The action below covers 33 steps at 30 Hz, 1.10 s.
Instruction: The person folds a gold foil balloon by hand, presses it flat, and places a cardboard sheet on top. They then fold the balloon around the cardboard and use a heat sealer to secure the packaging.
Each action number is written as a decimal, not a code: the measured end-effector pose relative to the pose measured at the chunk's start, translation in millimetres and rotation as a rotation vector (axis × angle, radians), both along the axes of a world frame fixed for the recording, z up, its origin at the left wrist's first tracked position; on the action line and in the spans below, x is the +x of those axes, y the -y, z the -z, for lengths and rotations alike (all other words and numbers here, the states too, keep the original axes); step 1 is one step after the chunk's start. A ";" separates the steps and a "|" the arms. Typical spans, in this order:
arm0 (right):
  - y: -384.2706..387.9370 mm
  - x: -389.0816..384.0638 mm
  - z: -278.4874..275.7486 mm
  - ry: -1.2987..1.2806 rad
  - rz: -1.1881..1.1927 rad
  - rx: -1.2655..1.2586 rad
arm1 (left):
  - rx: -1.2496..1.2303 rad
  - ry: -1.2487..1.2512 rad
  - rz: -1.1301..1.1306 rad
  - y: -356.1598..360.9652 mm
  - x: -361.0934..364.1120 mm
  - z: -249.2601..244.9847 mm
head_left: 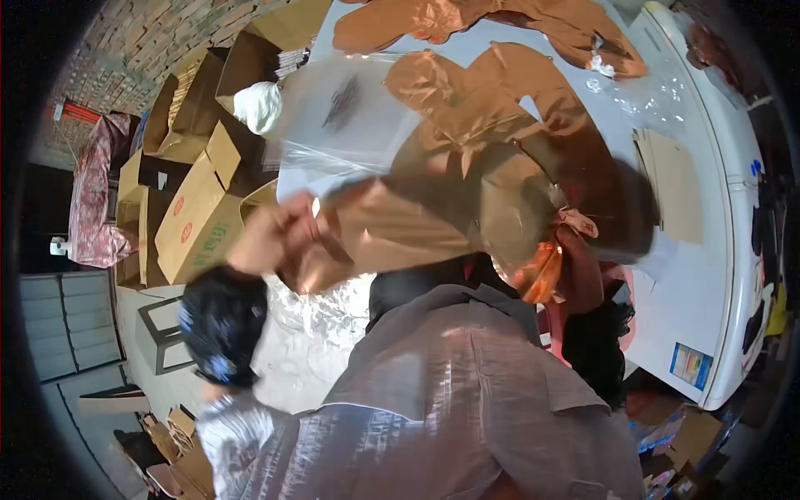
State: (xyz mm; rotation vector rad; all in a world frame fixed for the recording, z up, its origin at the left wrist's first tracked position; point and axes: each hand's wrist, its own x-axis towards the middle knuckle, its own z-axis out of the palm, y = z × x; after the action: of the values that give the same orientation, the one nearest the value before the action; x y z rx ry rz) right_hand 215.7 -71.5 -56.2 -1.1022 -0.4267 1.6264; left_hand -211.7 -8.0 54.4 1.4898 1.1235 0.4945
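A large copper-coloured foil sheet (pixel 433 221) is stretched over the near edge of the white table (pixel 708 275). My left hand (pixel 271 237) grips its left end, fingers closed on the folded edge. My right hand (pixel 579 258) holds the right end, where the foil bunches up into orange crinkles (pixel 542 275). Both hands are blurred by motion. More copper foil shapes (pixel 492 92) lie flat on the table beyond, and a clear plastic bag (pixel 346 112) lies on the table's left part.
Open cardboard boxes (pixel 196 221) stand on the floor at left beside a brick wall (pixel 142 42). Flat brown cards (pixel 671 183) lie on the table at right. A grey shirt (pixel 467 400) fills the bottom. A dark-haired person (pixel 221 325) is at lower left.
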 end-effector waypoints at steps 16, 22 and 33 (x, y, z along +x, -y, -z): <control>41.1 -44.7 -3.4 -0.302 0.146 -0.036 | 1.042 -0.704 0.471 -296.0 160.7 28.0; 35.1 -50.6 -4.2 0.155 -0.049 0.055 | 0.813 -0.227 0.018 -161.2 136.3 21.0; 41.4 -50.5 6.9 0.144 -0.006 -0.045 | -0.495 0.268 -0.041 74.0 144.3 115.6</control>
State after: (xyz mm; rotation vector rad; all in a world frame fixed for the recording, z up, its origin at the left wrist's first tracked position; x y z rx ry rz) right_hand 165.2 -112.9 -63.1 -1.2574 -0.4898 1.5743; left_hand -67.4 -82.0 -61.1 0.9424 0.9767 0.3940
